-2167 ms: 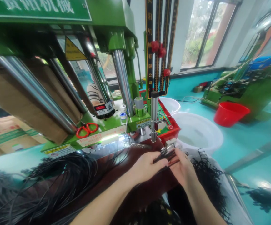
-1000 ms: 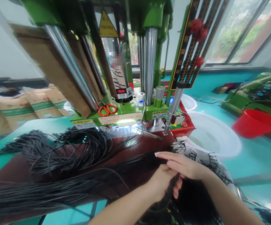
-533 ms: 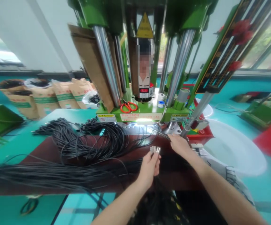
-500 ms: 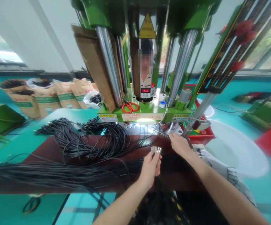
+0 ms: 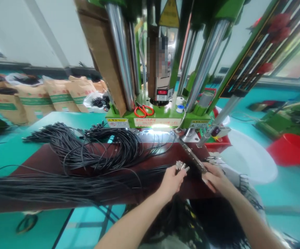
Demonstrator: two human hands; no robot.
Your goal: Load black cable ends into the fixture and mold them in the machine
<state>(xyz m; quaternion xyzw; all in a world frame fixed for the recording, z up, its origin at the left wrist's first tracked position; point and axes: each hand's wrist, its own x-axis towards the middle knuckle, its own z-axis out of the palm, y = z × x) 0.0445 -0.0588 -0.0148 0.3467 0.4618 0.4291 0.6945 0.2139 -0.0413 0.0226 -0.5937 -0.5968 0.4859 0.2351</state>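
Note:
In the head view my left hand (image 5: 172,181) is closed around several silver metal connectors (image 5: 182,166), whose bright ends stick up past the thumb. Any leads below them are hidden by the hand. My right hand (image 5: 216,177) grips the near end of a long, narrow metal bar (image 5: 192,154) with small marks along it. From there the bar slants away to the left, its far end close to the lit base of the green press (image 5: 146,122). Left of my hands, a looped bundle of black cables (image 5: 95,148) lies on the brown board (image 5: 39,157).
More black cables (image 5: 61,188) stretch along the board's front. Red-handled scissors (image 5: 144,111) and a blue-and-white tape roll (image 5: 180,108) rest on the press. To the right stand a red tray (image 5: 219,141), a large white tub (image 5: 264,169) and a red bucket (image 5: 292,148). Paper sacks (image 5: 58,95) line the left.
My right hand has come back toward me, and the metal bar now shows at a slant from the press. My left hand has shifted slightly right with the connectors. The camera view has tilted down.

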